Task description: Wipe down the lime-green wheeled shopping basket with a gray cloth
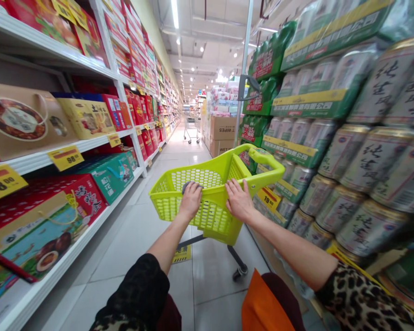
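Observation:
A lime-green plastic basket trolley (179,202) on wheels stands in a shop aisle right in front of me. My left hand (190,199) is closed over its near rim, around a grey handle piece. My right hand (239,199) rests on the same rim a little to the right, fingers curled over the edge. The basket's inside looks empty as far as I can see. A green handle bar (267,161) juts out at the trolley's far right.
Shelves with red and green gift boxes (89,193) and yellow price tags run along the left. Stacked packs of cans (348,147) rise close on the right. Cardboard boxes (222,133) and a metal cart (192,128) stand farther down the tiled aisle.

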The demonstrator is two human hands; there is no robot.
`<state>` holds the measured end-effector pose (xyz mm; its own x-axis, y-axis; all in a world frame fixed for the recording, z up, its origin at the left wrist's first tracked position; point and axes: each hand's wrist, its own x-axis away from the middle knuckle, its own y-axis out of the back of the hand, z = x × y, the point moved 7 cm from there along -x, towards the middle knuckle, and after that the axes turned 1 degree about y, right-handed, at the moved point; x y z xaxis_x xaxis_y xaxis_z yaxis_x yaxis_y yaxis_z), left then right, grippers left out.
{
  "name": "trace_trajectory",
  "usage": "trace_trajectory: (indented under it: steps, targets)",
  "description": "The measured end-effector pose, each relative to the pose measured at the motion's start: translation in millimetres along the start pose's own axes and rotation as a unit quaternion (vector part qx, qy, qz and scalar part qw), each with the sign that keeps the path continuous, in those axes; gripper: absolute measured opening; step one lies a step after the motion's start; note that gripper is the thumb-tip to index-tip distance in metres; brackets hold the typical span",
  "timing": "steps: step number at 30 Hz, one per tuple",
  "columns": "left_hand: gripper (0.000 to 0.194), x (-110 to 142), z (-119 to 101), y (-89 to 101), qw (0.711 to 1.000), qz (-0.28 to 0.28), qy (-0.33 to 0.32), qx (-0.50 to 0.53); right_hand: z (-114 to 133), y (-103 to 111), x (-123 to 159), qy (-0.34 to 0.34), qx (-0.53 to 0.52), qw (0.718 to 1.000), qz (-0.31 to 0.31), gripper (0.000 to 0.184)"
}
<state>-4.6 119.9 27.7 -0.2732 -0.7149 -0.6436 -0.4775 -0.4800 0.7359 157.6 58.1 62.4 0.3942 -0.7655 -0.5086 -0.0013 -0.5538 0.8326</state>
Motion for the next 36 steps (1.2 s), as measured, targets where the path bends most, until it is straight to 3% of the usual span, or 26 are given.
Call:
trace_trajectory:
  steps: [3,5,7,9,12,16,19,23,28,30,36]
  targets:
    - [0.033,2.1,9.9,2.5,0.997,0.036,0.059,-0.018,-2.4,-1.1,4.7,0.012,0.003,1.000,0.001,0.059]
    - [0.036,5.4,26.2,4.9,0.990,0.039,0.135,-0.032,-2.7,-3.0,7.8,0.028,0.008,1.000,0.001,0.059]
    - [0.037,5.4,31.8,4.1,0.986,0.033,0.163,-0.032,-3.0,-4.2,9.3,0.042,0.014,0.999,0.001,0.060]
    - [0.034,-0.5,19.9,-0.6,0.992,0.025,0.125,-0.018,-4.9,-2.9,8.2,0.054,0.019,0.998,0.002,0.060]
    - [0.032,-13.6,-17.8,-10.8,0.999,0.014,0.033,0.030,-17.6,6.6,3.6,0.045,0.026,0.999,-0.010,0.058]
    - [0.032,-25.4,-53.2,-20.4,0.997,0.008,-0.027,0.074,-51.8,22.1,1.6,-0.037,0.054,0.998,-0.026,0.056]
    - [0.031,-26.2,-48.1,-22.9,0.997,0.006,-0.015,0.077,-65.4,23.7,4.1,-0.061,0.068,0.996,-0.008,0.056]
    - [0.031,-25.2,-42.8,-22.7,0.996,-0.035,0.022,0.074,-65.3,21.2,4.4,-0.070,0.066,0.995,-0.002,0.059]
    - [0.032,-35.0,-97.3,-28.3,0.991,-0.069,-0.037,0.107,-57.4,20.6,4.5,-0.068,0.045,0.997,-0.014,0.061]
    - [0.033,-38.1,-109.4,-27.7,0.988,-0.080,-0.049,0.120,-54.4,21.7,6.2,-0.061,0.032,0.997,-0.017,0.060]
    - [0.033,-35.8,-84.9,-5.8,0.979,-0.100,-0.052,0.173,-51.9,31.9,-1.2,-0.045,-0.030,0.998,-0.037,0.063]
